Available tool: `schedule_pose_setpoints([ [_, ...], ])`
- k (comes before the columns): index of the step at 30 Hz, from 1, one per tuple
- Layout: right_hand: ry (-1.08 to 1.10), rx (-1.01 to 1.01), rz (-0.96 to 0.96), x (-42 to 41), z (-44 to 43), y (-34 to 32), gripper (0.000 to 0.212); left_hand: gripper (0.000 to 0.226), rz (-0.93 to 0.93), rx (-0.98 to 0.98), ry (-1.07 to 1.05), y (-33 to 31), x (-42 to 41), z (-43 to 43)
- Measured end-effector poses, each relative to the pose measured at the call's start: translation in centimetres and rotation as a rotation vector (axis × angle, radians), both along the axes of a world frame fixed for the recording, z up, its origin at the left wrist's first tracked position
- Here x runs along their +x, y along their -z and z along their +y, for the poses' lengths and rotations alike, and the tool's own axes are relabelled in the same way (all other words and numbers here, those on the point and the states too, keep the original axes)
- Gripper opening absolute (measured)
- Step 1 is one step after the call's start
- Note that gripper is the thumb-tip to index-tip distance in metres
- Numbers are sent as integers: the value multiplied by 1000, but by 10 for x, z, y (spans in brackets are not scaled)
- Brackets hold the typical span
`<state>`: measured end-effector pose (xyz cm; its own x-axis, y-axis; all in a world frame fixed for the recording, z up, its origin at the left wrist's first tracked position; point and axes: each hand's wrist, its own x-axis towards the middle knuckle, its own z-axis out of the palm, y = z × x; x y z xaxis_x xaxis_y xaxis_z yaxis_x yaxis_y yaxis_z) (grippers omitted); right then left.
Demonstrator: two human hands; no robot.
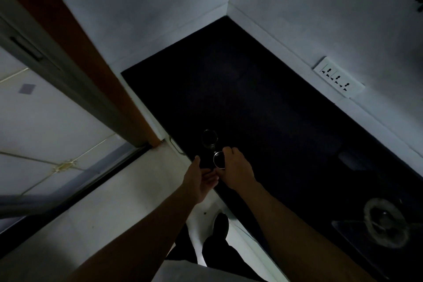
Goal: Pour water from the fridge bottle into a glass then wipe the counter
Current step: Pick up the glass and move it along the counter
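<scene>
The room is dim. A clear glass (209, 138) stands on the black counter (251, 89) near its front left corner. Just in front of it is a second glass with a bright rim (219, 160). My right hand (237, 168) is closed around this one from the right, right at the counter's front edge. My left hand (201, 177) is open beside it on the left, palm turned up, fingertips close to the glass but holding nothing. No bottle is in view.
A gas stove burner (385, 224) sits on the counter at the lower right, and a dark object (350, 160) lies near the wall. A white socket strip (338, 80) is on the right wall. A wooden door frame (87, 52) runs along the left. My shoe (220, 222) is on the pale floor.
</scene>
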<state>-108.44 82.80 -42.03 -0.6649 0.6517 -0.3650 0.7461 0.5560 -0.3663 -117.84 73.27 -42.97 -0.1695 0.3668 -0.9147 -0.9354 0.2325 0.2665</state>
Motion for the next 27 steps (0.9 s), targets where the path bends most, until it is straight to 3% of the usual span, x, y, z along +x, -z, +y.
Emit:
schedule_pose_setpoints([
  [4, -14, 22, -32, 1, 0, -3, 71, 73, -8, -1, 48, 1, -1, -4],
  [9, -8, 94, -33, 10, -8, -26, 71, 49, 92, 8, 259, -13, -5, -16],
  [11, -23, 102, -50, 17, -15, -38, 62, 37, 278, -4, 480, -27, -7, -25],
  [15, -12, 111, -116, 36, -33, -69, 52, 31, 992, 1, 1072, -48, -18, -40],
  [19, 43, 175, -181, 65, -61, -99, 58, 37, 1484, 195, 1349, -80, -13, -48],
  [23, 163, 225, -187, 99, -88, -122, 60, 49, 1707, 224, 1552, -116, 17, -48],
  [27, 276, 215, -226, 141, -110, -137, 62, 55, 1743, 271, 1795, -136, 67, -46],
])
